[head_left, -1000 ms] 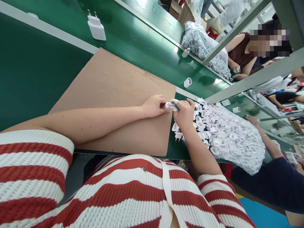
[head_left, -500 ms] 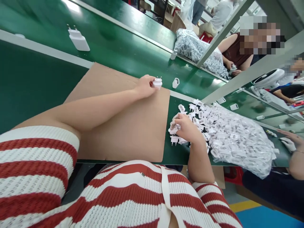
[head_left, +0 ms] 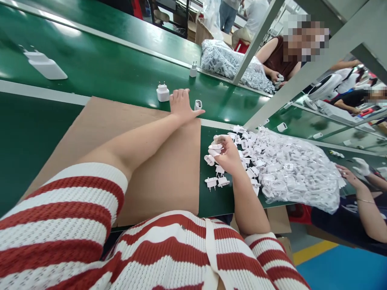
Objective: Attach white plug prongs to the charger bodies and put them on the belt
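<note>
My left hand (head_left: 181, 105) reaches past the far edge of the brown cardboard sheet (head_left: 169, 161), fingers spread, holding nothing. Just left of its fingers, a white charger plug (head_left: 163, 93) stands prongs up on the green belt (head_left: 121, 64). Another white charger (head_left: 198, 105) is close beside the thumb, its ports showing. My right hand (head_left: 229, 157) is raised at the near edge of a heap of loose white plug parts (head_left: 248, 145). White coverings show on its fingertips, which are closed on a white plug part (head_left: 215, 147).
A clear plastic bag (head_left: 302, 169) full of white parts lies right of the heap. A large charger (head_left: 45, 64) lies on the belt at left, and a small one (head_left: 193, 70) stands farther back. A metal post (head_left: 256, 40) rises near a co-worker; another person's hand (head_left: 350, 177) touches the bag.
My left hand has let go of the charger, which now stands on the belt, and its fingers have spread. My right hand has lifted a plug part from the heap. The view has shifted.
</note>
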Available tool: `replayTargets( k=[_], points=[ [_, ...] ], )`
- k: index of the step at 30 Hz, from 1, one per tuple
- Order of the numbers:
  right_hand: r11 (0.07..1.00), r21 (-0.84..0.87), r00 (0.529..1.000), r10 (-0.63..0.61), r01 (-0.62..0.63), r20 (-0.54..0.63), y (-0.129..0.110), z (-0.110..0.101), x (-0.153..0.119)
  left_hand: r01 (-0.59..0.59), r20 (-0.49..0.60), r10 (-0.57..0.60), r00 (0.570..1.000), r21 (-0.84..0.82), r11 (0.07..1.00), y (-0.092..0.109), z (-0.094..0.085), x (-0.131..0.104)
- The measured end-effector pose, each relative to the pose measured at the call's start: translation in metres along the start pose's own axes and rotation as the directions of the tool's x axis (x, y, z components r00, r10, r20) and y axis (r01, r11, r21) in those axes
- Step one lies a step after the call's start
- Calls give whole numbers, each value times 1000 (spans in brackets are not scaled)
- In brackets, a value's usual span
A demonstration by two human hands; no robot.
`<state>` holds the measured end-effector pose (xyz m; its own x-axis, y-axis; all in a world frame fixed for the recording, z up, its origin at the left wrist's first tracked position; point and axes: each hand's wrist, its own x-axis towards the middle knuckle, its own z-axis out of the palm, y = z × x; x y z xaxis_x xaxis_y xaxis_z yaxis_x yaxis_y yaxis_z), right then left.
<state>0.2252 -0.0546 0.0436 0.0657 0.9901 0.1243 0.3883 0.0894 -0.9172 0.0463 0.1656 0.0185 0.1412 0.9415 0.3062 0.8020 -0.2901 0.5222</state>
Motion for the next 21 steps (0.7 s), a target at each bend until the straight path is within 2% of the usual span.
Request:
replayTargets(
  k=[2,3,4,6,9,13,16,18,21],
  points=[
    [997,70,1000,24,-25,19,4,0,4,76,108,-78,991,23,997,14,11,5],
    [994,99,999,38,-41,31,6,-1,5,96,129,-99,987,27,995,19,14,8],
    [990,126,998,54,-58,39,6,-2,5,83,134,-84,987,10,996,21,15,9],
    [983,167,996,77,-83,46,7,-4,5,-9,126,17,992,-62,998,23,10,1],
    [982,169,997,79,-82,26,3,-8,1,-188,123,213,969,-188,964,16,-12,-36],
    [997,60,997,48,-52,60,-7,-10,-7,-288,209,357,910,-299,910,1,-49,-116],
    [976,-175,990,-119,132,78,-14,-7,-11,-284,289,407,866,-387,878,-7,-63,-165],
    [910,-322,965,-234,260,117,-16,-1,-13,-260,313,418,853,-440,860,-9,-65,-182],
    [858,-403,948,-273,317,165,-16,9,-17,-231,291,409,865,-494,839,-11,-60,-189]
  ],
)
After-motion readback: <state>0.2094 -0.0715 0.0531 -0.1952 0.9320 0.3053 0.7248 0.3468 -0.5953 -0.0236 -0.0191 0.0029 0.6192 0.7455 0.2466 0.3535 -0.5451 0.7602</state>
